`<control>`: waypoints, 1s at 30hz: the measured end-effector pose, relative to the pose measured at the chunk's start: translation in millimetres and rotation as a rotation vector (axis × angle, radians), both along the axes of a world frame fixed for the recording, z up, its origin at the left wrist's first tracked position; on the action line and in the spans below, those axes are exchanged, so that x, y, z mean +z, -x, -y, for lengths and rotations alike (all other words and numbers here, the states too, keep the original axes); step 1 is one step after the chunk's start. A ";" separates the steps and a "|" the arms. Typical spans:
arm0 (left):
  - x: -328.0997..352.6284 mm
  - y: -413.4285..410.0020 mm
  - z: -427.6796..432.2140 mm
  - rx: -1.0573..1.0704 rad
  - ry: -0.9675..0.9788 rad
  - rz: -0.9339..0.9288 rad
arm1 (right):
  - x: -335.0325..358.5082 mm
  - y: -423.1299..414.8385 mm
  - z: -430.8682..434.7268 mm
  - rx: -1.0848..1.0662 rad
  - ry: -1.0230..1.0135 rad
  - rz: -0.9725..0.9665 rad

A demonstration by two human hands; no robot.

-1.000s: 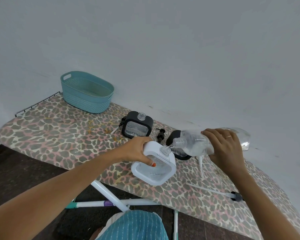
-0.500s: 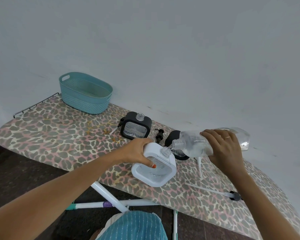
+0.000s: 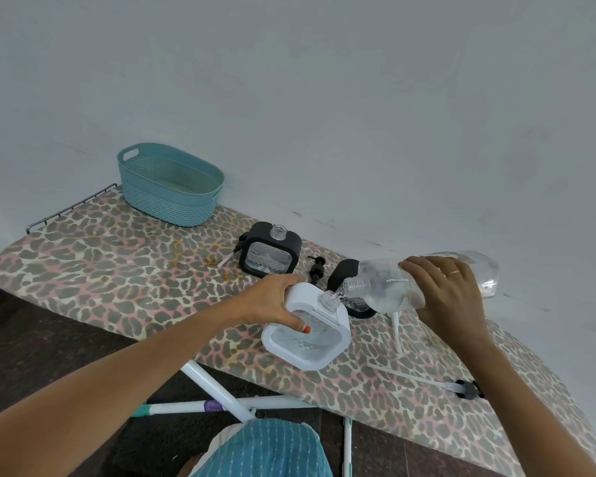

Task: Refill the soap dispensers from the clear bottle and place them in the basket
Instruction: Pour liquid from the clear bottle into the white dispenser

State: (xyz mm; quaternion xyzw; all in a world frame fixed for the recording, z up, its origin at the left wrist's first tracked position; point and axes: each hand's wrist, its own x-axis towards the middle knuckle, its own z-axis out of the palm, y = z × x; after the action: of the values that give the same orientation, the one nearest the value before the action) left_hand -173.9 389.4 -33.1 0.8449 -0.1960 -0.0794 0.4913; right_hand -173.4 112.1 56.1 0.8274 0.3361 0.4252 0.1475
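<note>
- The left hand [image 3: 276, 301] grips the top corner of the white dispenser [image 3: 310, 346], fingers curled over its back and the thumb, with an orange nail, pressed on the clear front
- That dispenser is tilted, with its lower edge on the ironing board [image 3: 117, 270] near the front edge and its open neck turned to the right
- The right hand [image 3: 444, 294] is wrapped over the middle of the clear bottle [image 3: 386, 287], holding it almost level with its mouth right at the dispenser's neck; a ring [image 3: 454, 273] shows on one finger
- Clear liquid lies along the bottle's lower side; whether any is running into the dispenser cannot be made out
- A black dispenser [image 3: 272, 251] stands upright behind, uncapped; any marking on its patterned window is too small to read
- A second black dispenser [image 3: 339, 275] is mostly hidden behind the bottle's neck
- A black pump head [image 3: 316, 268] stands between the two black dispensers
- A white tube [image 3: 395, 328] pokes out from under the bottle, its top hidden
- Another pump [image 3: 467, 390] lies by the right forearm, partly covered
- The teal basket [image 3: 166, 204] sits at the board's far left end, well apart from both hands
</note>
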 end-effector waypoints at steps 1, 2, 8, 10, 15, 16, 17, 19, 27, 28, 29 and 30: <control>0.0 -0.1 -0.1 0.001 0.000 0.000 | 0.2 0.1 0.0 -0.001 0.003 0.000; -0.1 -0.4 -0.1 0.001 0.000 0.000 | 0.3 -0.2 -0.1 0.000 0.006 0.002; -0.3 -1.5 0.6 -0.001 -0.002 -0.002 | 2.3 -0.4 -0.2 0.014 0.016 0.007; 0.7 -1.2 1.5 -0.006 0.005 0.001 | 2.8 0.1 0.3 0.013 0.012 0.006; 1.9 -0.6 2.0 -0.010 0.022 -0.004 | 4.2 0.1 0.1 0.001 0.016 0.000; 1.9 -0.6 2.0 -0.012 0.023 -0.005 | 4.6 0.3 0.0 0.001 0.018 0.001; 1.9 -0.7 2.0 -0.014 0.022 -0.006 | 5.0 0.3 -0.2 0.001 0.020 0.002; 1.5 -0.9 2.2 -0.018 0.022 -0.008 | 5.7 0.8 -0.9 0.004 0.022 0.000; 0.8 0.3 3.3 -0.022 0.020 -0.010 | 4.7 -0.7 1.6 0.000 0.044 0.004; 0.7 0.3 3.3 -0.021 0.021 -0.011 | 4.8 -0.5 1.2 0.002 0.045 0.008; 0.5 0.6 3.3 -0.021 0.023 -0.012 | 5.1 -0.4 0.8 0.004 0.047 0.011; 0.4 0.6 3.3 -0.020 0.026 -0.014 | 5.4 -0.4 0.6 0.007 0.048 0.013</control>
State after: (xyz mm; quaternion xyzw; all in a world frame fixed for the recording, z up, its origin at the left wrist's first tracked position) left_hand -174.5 386.2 -32.7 0.8358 -0.2021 -0.0875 0.5028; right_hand -173.0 111.5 61.4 0.8195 0.3481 0.4231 0.1680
